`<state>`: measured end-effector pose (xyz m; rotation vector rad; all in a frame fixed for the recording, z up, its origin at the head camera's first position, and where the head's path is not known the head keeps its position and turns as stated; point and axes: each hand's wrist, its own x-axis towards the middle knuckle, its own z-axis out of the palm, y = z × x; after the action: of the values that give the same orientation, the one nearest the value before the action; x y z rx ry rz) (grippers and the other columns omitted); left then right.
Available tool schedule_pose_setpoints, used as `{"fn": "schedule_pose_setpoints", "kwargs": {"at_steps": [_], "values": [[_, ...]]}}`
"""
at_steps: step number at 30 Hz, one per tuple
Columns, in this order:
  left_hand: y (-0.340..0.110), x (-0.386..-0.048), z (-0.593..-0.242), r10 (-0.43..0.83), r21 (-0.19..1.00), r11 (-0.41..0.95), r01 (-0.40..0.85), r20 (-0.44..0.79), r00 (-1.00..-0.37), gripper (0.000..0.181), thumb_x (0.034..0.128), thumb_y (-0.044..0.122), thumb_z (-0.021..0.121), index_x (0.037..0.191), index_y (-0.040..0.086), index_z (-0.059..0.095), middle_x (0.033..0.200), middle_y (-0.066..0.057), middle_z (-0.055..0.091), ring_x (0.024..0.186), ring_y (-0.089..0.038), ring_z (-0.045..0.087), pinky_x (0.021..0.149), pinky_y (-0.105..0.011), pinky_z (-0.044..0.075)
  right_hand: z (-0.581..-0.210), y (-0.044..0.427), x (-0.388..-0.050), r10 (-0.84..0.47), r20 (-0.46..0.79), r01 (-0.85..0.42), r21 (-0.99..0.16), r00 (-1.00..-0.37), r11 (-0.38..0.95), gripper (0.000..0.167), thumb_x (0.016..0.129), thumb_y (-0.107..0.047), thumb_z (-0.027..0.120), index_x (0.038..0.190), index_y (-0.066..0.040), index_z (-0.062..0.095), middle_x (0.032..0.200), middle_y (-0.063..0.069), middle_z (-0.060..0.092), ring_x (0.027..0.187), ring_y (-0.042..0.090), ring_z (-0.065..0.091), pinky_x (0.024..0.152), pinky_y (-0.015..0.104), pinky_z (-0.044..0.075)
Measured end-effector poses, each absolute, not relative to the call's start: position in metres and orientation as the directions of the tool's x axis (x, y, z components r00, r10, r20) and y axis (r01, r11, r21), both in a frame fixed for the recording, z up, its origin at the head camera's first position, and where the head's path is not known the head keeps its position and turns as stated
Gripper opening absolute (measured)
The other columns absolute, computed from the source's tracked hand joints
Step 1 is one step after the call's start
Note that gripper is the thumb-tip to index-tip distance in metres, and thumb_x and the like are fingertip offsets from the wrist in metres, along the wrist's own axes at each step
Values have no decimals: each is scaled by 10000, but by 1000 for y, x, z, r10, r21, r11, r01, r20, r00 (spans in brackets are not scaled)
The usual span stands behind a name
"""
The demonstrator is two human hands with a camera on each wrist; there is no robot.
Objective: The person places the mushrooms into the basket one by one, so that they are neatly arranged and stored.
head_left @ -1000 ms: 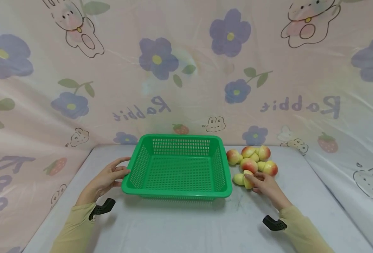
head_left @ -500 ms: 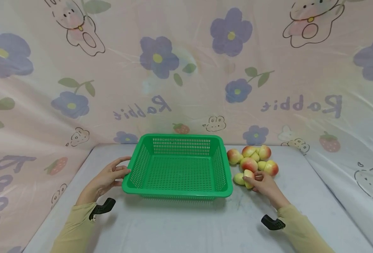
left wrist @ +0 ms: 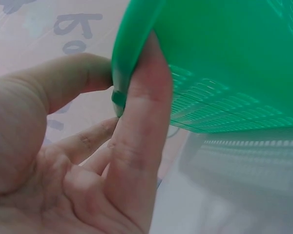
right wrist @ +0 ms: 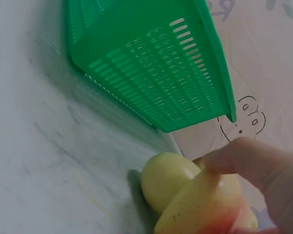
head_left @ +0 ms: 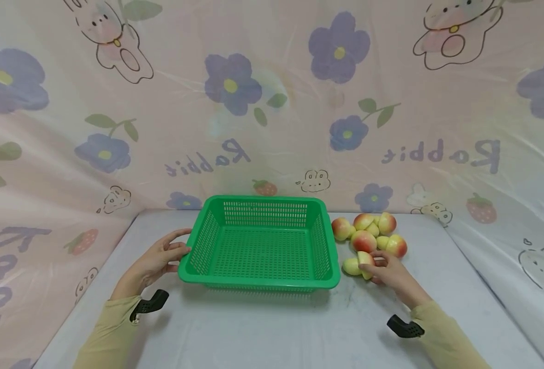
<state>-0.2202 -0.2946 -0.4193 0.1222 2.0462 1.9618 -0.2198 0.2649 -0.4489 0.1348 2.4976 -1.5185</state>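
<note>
My left hand (head_left: 156, 260): fingers gripping left rim of green basket (head_left: 262, 251)
Basket: mid-frame, on bench (head_left: 262, 330)
Red-yellow fruit (right wrist: 200, 207): right of centre
Other fruits (head_left: 363, 241): clustered near it
My right hand (head_left: 394, 274): fingers pinching that red-yellow fruit

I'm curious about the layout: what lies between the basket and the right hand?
The head view shows bare tabletop beside the basket, then a pale yellow fruit, then the red-and-yellow fruit that the right hand pinches.

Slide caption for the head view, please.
Left grip holding a green basket by its rim, right grip pinching a red-yellow fruit beside similar fruits.
</note>
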Motion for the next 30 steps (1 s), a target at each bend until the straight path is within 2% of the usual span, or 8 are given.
{"fn": "schedule_pose_setpoints", "kwargs": {"at_steps": [7, 11, 18, 21, 26, 30], "values": [[-295, -220, -417, 261, 988, 99, -121, -143, -955, 679, 958, 140, 603, 1517, 108, 219, 987, -92, 640, 825, -186, 659, 704, -372, 565, -440, 271, -216, -85, -240, 184, -890, -967, 418, 760, 887, -312, 701, 1398, 73, 291, 1271, 279, 402, 939, 218, 585, 799, 365, 538], [-293, -221, -415, 254, 983, 146, -108, -143, -957, 693, 959, 172, 606, 1524, 106, 210, 967, -86, 650, 799, -180, 653, 678, -350, 563, -434, 275, -213, -108, -226, 163, -898, -968, 409, 758, 889, -276, 703, 1409, 73, 276, 1284, 289, 385, 928, 212, 586, 789, 357, 539], [-289, -223, -416, 258, 980, 160, -114, -153, -954, 759, 933, 156, 643, 1537, 113, 187, 851, -45, 603, 801, -183, 661, 668, -345, 559, -415, 278, -213, -155, -162, 83, -904, -975, 420, 723, 898, -254, 693, 1405, 64, 288, 1325, 290, 387, 1059, 238, 526, 809, 357, 532], [-289, -223, -417, 259, 980, 164, -114, -154, -954, 774, 928, 157, 650, 1539, 102, 180, 856, -53, 611, 802, -187, 664, 657, -337, 559, -403, 279, -217, -167, -117, 41, -915, -979, 402, 690, 906, -226, 685, 1396, 66, 297, 1313, 287, 392, 1049, 189, 534, 826, 367, 529], [-289, -220, -416, 256, 977, 182, -114, -159, -953, 791, 921, 175, 662, 1539, 96, 175, 905, -93, 627, 806, -184, 662, 653, -333, 556, -381, 276, -226, -184, -41, -31, -927, -982, 374, 666, 925, -198, 659, 1413, 63, 288, 1329, 294, 379, 995, 101, 534, 797, 319, 534], [-290, -220, -416, 271, 977, 180, -113, -160, -949, 790, 919, 167, 663, 1539, 98, 178, 887, -86, 620, 789, -175, 656, 647, -328, 557, -362, 262, -235, -208, -28, -54, -924, -978, 380, 693, 920, -237, 668, 1427, 37, 284, 1361, 295, 383, 1113, 262, 527, 794, 302, 527]]}}
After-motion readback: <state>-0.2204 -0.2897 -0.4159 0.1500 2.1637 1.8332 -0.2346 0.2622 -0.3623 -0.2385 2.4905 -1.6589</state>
